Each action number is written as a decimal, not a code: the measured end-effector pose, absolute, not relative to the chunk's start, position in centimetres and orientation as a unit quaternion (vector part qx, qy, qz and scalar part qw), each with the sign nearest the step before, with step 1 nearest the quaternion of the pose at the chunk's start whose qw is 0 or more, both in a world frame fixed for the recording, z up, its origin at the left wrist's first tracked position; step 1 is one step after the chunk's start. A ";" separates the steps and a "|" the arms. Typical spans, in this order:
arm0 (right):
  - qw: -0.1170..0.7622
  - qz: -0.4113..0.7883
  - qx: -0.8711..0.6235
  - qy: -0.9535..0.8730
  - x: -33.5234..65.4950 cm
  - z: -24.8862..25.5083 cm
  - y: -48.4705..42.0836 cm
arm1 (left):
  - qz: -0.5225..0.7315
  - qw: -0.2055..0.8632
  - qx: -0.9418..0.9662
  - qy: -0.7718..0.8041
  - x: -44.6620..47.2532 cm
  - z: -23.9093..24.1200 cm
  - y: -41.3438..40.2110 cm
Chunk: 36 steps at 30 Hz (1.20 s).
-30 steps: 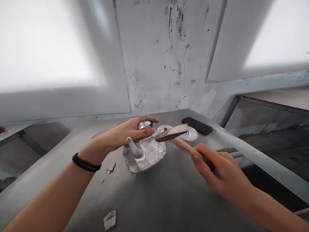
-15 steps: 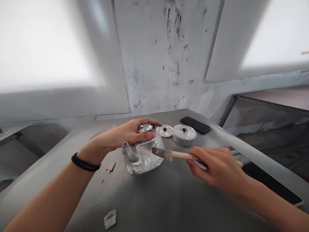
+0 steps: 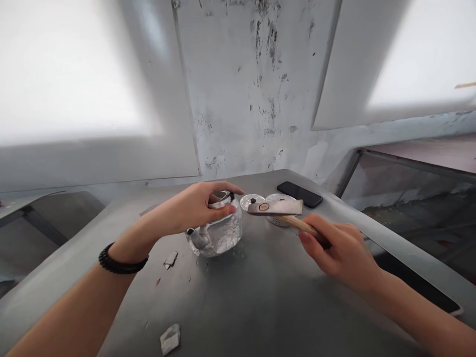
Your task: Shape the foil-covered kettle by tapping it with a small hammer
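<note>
A silver metal teapot (image 3: 227,232) with a dimpled, shiny body stands on the grey table, its spout toward the front left. My left hand (image 3: 197,204) is closed on the top of the teapot, thumb and fingers around the handle area; the palm hides part of it. In my right hand (image 3: 340,248) is a hammer (image 3: 277,208), gripped by its wooden handle. The hammer's metal head is raised to the right of the teapot, apart from it. Behind the head, a perforated strainer (image 3: 278,221) is partly covered. A round lid (image 3: 250,202) with a black knob lies beside the strainer.
A black phone (image 3: 299,194) lies at the back right of the table (image 3: 238,312). A dark tablet-like slab (image 3: 416,280) lies along the right edge, partly under my right forearm. Pale scraps (image 3: 170,339) and small crumbs lie at the front left. A stained wall (image 3: 238,124) stands behind.
The hammer head has lifted off the teapot's side and swung up and right, turning sideways. The teapot has tipped or turned slightly and sits a little higher in view, with my left hand still on it.
</note>
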State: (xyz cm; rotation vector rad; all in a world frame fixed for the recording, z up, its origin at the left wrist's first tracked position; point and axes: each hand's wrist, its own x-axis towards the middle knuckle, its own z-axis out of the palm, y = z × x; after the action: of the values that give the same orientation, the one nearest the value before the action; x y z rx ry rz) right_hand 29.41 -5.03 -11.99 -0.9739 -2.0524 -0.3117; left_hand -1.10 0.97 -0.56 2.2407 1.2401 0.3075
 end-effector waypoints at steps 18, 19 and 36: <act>0.414 -0.094 -0.415 -0.805 29.1 -11.8 -5.3 | 0.086 0.136 0.830 0.534 -3.1 0.5 0.4; 0.413 -0.094 -0.414 -0.806 29.1 -11.8 -5.3 | 0.077 0.119 0.820 0.554 -3.8 0.2 1.1; 0.403 -0.090 -0.400 -0.818 28.8 -11.9 -5.4 | 0.019 0.084 0.829 0.553 -4.5 -1.3 3.5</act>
State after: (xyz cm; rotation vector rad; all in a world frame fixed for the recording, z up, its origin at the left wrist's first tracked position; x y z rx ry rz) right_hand 28.79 -5.44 -11.95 -1.0097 -2.0675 -0.2265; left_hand -4.51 3.50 -1.31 2.4736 1.6505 0.0555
